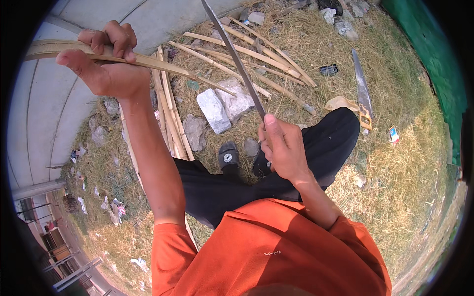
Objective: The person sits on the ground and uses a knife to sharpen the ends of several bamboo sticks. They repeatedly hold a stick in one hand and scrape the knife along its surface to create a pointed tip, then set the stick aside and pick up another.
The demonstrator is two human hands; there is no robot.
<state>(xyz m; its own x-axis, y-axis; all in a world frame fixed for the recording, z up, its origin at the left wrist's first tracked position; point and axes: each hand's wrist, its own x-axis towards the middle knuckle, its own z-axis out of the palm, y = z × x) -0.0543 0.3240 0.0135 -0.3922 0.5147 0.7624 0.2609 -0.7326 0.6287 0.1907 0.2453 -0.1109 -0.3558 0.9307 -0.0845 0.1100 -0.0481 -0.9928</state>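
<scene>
My left hand (114, 74), raised at the upper left, has its fingers curled over a long bamboo strip (165, 65). The thumb lies along the strip's near side. One end of the strip runs out past the left rim, while its thin tapered end points right, over the stones. Closer to my body, my right hand (286, 150) grips a long knife (236, 58) above my knee. Its dark narrow blade slants up and left to the top of the view, apart from the strip. Most of the knife's handle is hidden in my fist.
Split bamboo pieces (256, 51) lie on dry grass ahead, with more bamboo lengths (170, 116) at left. A white stone block (213, 111) and rocks sit before my sandal (228, 157). A handsaw (361, 81) lies right. A pale wall (57, 93) and green sheet (419, 42) flank the ground.
</scene>
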